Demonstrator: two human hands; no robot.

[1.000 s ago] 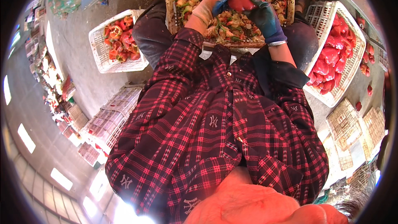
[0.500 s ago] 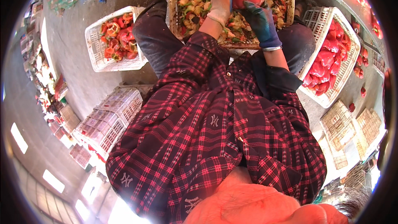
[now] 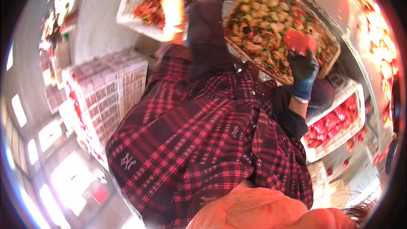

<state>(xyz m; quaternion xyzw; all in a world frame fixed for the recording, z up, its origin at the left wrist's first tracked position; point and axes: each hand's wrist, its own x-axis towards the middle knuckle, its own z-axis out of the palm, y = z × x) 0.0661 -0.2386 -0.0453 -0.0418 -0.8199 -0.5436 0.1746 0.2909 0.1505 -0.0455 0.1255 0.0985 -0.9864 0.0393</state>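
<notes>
My right hand [image 3: 302,68], in a dark glove with a blue cuff, grips a red bell pepper [image 3: 300,42] above the right part of a tray [image 3: 258,64]. The tray holds pale pepper cores [image 3: 265,19] with green and red scraps. My left hand [image 3: 174,8], in a pale glove, reaches over a white plastic crate [image 3: 129,6] at the far left, which holds red pepper pieces [image 3: 150,4]. Glare and motion smear the left fingers, so what they hold, if anything, cannot be made out.
Glossy red peppers [image 3: 333,123] fill another white crate [image 3: 358,101] at my right, and several lie on the floor beside it. Stacked crates [image 3: 108,87] stand at my left. A metal edge [image 3: 360,65] curves past the tray, with red peppers [image 3: 379,38] beyond it.
My left hand has left the tray and swung left over the crate of pepper pieces. The right hand keeps the pepper above the tray. The whole view has turned.
</notes>
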